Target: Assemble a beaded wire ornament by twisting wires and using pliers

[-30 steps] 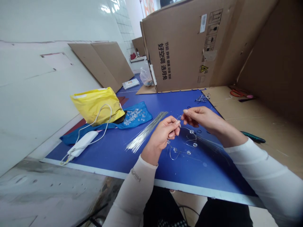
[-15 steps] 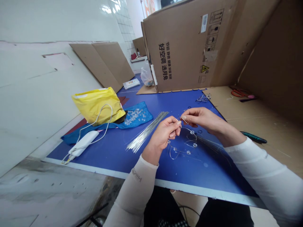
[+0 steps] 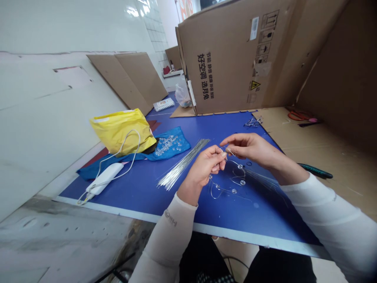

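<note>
Beaded wire (image 3: 234, 191) is held over the right half of the surface (image 3: 141, 192), its clear beads (image 3: 242, 182) spread in loose loops between the hands and the front edge. Its upper part is pinched by the fingers of the left hand (image 3: 206, 165). The fingers of the right hand (image 3: 253, 151) are held close against the left, beside a thin bent end of wire (image 3: 232, 152); whether that end is gripped or merely touched cannot be told. The step in hand is judged to be the shaping or twisting of wire at this meeting point; for the next move, a steady left pinch and a small, precise motion of the right fingertips seem to be called for. Toward the left front corner, a white power strip (image 3: 106, 179) is placed. Beyond the left hand, a bundle of thin wires (image 3: 184, 165) is laid slantwise, and farther back loose beads (image 3: 167, 145) are gathered on a blue cloth (image 3: 184, 136), beside a yellow bag (image 3: 120, 131). Toward the back, a large cardboard box (image 3: 232, 67) is stood upright.
</note>
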### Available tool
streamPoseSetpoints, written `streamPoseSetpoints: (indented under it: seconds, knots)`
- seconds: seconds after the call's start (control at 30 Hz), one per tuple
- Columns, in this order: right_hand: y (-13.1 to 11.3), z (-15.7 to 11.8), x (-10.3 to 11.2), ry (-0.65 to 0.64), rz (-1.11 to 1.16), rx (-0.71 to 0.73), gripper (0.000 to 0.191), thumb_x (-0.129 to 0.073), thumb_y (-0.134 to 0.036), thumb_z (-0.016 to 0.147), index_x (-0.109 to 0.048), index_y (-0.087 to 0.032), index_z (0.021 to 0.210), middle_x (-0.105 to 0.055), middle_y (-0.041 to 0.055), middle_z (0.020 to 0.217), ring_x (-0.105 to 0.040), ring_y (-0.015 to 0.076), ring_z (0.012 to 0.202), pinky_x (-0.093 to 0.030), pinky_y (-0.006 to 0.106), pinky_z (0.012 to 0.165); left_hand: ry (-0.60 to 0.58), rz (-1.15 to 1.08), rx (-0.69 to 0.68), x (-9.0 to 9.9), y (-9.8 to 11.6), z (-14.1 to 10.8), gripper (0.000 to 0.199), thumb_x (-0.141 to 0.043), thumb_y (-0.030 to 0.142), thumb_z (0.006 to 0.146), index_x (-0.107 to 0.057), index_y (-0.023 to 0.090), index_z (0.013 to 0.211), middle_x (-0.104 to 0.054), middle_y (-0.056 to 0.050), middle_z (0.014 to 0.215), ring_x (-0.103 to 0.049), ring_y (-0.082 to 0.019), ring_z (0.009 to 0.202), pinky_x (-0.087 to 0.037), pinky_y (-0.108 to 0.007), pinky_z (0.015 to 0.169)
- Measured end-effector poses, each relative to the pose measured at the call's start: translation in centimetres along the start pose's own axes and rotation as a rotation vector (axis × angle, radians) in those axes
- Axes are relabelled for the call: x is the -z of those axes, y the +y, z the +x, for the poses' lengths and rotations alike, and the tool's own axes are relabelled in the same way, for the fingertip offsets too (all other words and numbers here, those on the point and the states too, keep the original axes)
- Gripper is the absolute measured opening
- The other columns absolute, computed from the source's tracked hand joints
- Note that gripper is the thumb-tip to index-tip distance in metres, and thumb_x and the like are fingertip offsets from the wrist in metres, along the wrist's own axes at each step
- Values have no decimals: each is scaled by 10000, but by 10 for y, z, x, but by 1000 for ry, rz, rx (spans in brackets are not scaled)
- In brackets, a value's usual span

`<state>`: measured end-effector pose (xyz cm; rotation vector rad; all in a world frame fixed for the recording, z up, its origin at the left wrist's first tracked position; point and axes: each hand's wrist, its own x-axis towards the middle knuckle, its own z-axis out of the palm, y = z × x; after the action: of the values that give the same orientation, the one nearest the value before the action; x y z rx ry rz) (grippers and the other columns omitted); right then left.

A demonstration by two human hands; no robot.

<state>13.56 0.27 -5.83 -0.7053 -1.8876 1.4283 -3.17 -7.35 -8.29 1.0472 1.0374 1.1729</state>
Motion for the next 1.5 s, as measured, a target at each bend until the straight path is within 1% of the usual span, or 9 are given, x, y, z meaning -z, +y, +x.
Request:
streamPoseSetpoints:
  seconds: [0.23, 0.47, 0.57, 0.7, 0.9, 1.03, 1.17, 1.3, 1.5]
  knots:
    - [3, 2, 1, 88, -149, 66, 218, -712, -406, 725, -736, -191, 758, -698, 14, 708, -569, 138, 640, -457, 298, 633, -18, -32, -23, -2, -2, 0, 277, -702, 361, 889, -510, 181, 803, -581, 40, 576, -307, -15, 410, -164, -174, 429]
    - [13, 4, 1, 169, -374, 44, 165, -626, -358, 739, -683, -205, 718, -667, 19, 642, -533, 144, 587, -399, 279, 549, 20, -44, -52, -2, -1, 0, 301, -733, 389, 866, -498, 201, 879, -607, 43, 572, -309, -25, 407, -180, -170, 434]
    - [13, 3, 0, 135, -329, 66, 171, -631, -376, 732, -663, -208, 717, -675, 27, 675, -540, 149, 607, -410, 279, 556, 8, -34, -53, -1, 0, -1, 309, -732, 393, 857, -487, 204, 853, -603, 45, 548, -302, -25, 399, -167, -172, 430]
    - [10, 1, 3, 8, -248, 88, 192, -643, -407, 764, -642, -217, 740, -626, -4, 664, -519, 138, 605, -416, 277, 575, -29, 0, -62, -1, 0, -1, 315, -735, 402, 847, -490, 204, 839, -601, 49, 530, -293, -22, 389, -164, -177, 426]
    - [11, -3, 8, -104, -388, 165, 144, -599, -344, 820, -594, -223, 742, -604, -16, 682, -518, 141, 640, -409, 277, 605, -89, 67, -48, 0, 1, -3, 350, -757, 431, 831, -489, 206, 828, -593, 61, 508, -261, -21, 376, -146, -188, 417]
    - [8, -4, 8, 29, -588, 147, 78, -574, -250, 791, -572, -225, 717, -617, -11, 654, -514, 141, 609, -384, 276, 582, -40, 46, -63, -1, 1, -2, 391, -788, 455, 797, -489, 207, 836, -586, 66, 507, -267, -24, 383, -155, -185, 423]
    - [0, -6, 9, 195, -756, 162, 102, -556, -204, 799, -657, -220, 795, -687, 15, 691, -577, 154, 611, -396, 285, 600, 20, 36, -73, -3, 0, -2, 332, -753, 424, 838, -503, 206, 864, -583, 63, 524, -292, -29, 390, -175, -183, 437]
    - [-7, -8, 8, 213, -836, 190, 186, -547, -202, 833, -732, -221, 841, -725, 38, 722, -612, 168, 630, -404, 293, 607, 50, 22, -59, -3, 0, -1, 284, -729, 385, 870, -511, 202, 868, -587, 55, 535, -301, -28, 392, -174, -180, 438]
    - [-11, -9, 3, 216, -849, 187, 150, -581, -217, 853, -724, -211, 810, -715, 42, 713, -601, 170, 619, -398, 295, 598, 95, -24, -76, -2, 0, 1, 284, -734, 367, 870, -502, 204, 861, -578, 58, 528, -298, -26, 388, -167, -172, 428]
